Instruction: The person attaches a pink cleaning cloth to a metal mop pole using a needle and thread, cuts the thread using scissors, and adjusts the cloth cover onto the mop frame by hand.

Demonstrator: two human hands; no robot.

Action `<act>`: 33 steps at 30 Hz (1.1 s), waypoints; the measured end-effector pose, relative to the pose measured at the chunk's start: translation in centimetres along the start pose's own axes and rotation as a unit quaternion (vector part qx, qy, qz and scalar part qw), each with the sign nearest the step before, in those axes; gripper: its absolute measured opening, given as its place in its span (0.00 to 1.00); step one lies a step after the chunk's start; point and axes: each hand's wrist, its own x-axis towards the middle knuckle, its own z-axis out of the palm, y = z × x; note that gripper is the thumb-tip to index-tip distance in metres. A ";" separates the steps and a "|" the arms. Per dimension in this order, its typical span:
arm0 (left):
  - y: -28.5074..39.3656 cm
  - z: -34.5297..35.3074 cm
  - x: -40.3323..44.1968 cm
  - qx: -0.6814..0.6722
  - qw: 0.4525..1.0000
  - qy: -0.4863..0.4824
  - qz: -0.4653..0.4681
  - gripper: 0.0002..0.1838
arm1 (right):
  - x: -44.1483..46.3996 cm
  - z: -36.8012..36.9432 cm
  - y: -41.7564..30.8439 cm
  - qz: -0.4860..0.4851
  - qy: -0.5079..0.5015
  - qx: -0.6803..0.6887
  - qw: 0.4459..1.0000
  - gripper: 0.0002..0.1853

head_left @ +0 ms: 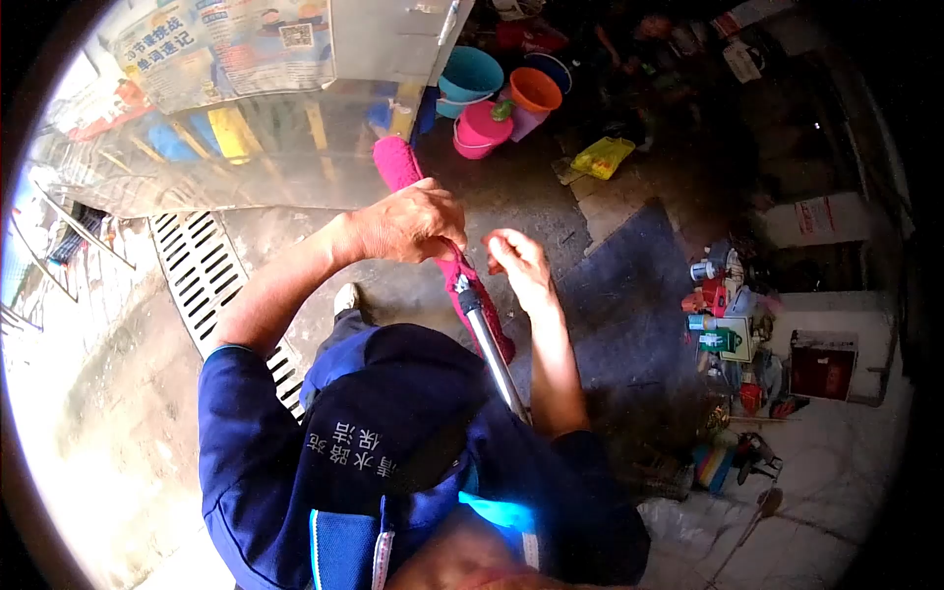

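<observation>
A mop with a long pink fluffy head (397,163) and a metal pole (488,342) leans up against my body, pole end toward my chest. My left hand (418,221) is closed on the pink head near its middle, its back turned up. Just to the right, my right hand (521,264) is held with fingers curled together, close beside the mop head's joint. Whatever those fingertips may pinch is too small to make out. Part of the pink cover hangs down along the pole.
Ahead are a teal bucket (470,76), an orange basin (535,90) and a pink bucket (482,129). A yellow bag (603,157) lies on the floor. A postered panel (226,147) and a drain grate (197,275) are at left; bottles and clutter (723,305) line the right.
</observation>
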 end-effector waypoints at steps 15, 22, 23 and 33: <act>1.4 -0.1 1.5 0.023 0.997 0.069 0.011 0.15 | 0.4 -0.4 -0.3 -0.021 -0.122 -0.046 0.991 0.17; 1.4 0.1 1.3 -0.031 0.994 0.105 -0.019 0.13 | 0.6 -1.6 -0.7 0.058 -0.203 0.037 0.977 0.16; 1.3 0.3 1.2 -0.059 0.991 0.116 -0.040 0.12 | 0.5 -1.5 -0.6 0.056 -0.203 0.036 0.977 0.16; 2.4 -0.4 1.1 -0.053 0.994 0.089 -0.030 0.14 | 1.0 -0.6 -0.2 0.093 -0.223 0.234 0.942 0.14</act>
